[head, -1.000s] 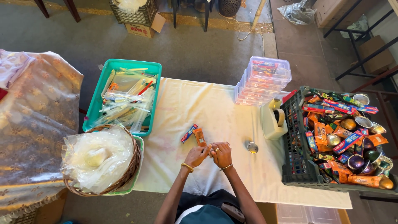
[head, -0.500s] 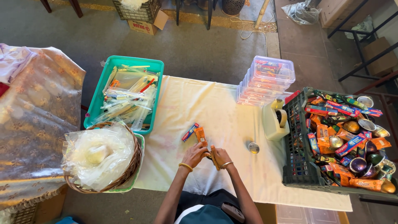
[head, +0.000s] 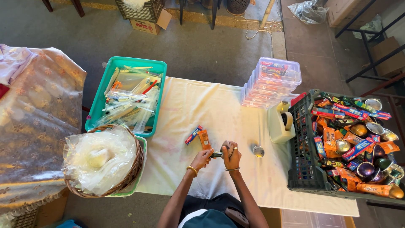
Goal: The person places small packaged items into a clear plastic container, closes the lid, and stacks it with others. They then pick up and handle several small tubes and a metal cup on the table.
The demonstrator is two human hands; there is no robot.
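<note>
Head view, and both your hands meet low in the centre of the frame over the cream-covered table (head: 211, 105). Your left hand (head: 201, 159) pinches one end of a small dark item (head: 217, 154), and your right hand (head: 231, 155) is clenched around its other end; what the item is, you cannot tell from here. One bangle sits on each wrist.

Just above your left hand lie two small packets: one orange packet (head: 204, 139) and one blue-and-red slim box (head: 193, 135), side by side and almost touching. To the right of your right hand sits one small round tin (head: 258, 151), alone on the cloth.

Further right, one tape dispenser (head: 282, 122) stands against one dark crate (head: 301, 156), heaped with boxes, packets and round tins, too many to count. At upper centre is one stack of clear lidded containers (head: 272, 82).

On the left, one green tray (head: 109, 76) holds clear-wrapped slim items, uncountable. Below it, one wicker basket (head: 135, 164) is stuffed with clear plastic bags.
</note>
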